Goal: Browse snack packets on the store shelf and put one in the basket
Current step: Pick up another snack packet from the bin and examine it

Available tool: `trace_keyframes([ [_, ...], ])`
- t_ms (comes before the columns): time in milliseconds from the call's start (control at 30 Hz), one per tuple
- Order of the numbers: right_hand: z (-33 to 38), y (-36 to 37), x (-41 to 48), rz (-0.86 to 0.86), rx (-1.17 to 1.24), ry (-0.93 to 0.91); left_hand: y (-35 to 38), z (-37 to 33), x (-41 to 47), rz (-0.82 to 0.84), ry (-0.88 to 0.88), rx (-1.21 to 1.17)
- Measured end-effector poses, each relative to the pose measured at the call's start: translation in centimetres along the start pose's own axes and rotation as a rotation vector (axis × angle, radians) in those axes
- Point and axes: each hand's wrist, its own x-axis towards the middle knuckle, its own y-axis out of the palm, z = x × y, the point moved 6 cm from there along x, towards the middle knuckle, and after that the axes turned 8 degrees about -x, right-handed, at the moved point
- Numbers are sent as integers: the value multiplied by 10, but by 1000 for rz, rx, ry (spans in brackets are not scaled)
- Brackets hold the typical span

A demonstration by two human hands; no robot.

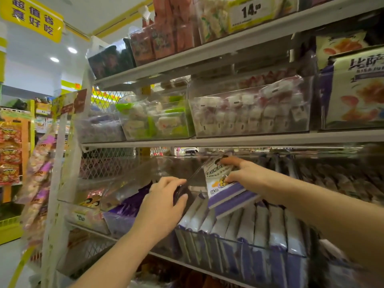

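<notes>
My right hand pinches a white and purple snack packet and holds it tilted above a row of several like packets standing in a clear bin on the lower shelf. My left hand grips a small dark object beside the clear divider between two bins; what it is cannot be told. No basket is in view.
Shelves above carry clear bins of white and green sweets, white and red sweets and big chip bags. A price card reading 14.99 hangs on the top shelf. Hanging snack bags flank the shelf's left end.
</notes>
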Motion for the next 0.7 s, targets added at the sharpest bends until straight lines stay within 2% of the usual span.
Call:
trace_keyframes([
  [100,-1,-4,26,3,-110,79,16,12,5,53,43,42],
  [233,-10,4,57,3,-25,205,26,21,10,64,96,16],
  [367,-24,18,84,-9,79,208,28,27,10,24,184,-15],
  [467,-32,23,94,-4,7,221,29,30,9,-4,212,-59],
  [533,-31,27,101,30,-191,225,31,31,8,-30,220,-108],
  [633,-19,41,114,70,-694,86,31,32,7,-65,222,-165],
  [700,-15,53,119,33,-892,47,30,32,6,-84,236,-171],
])
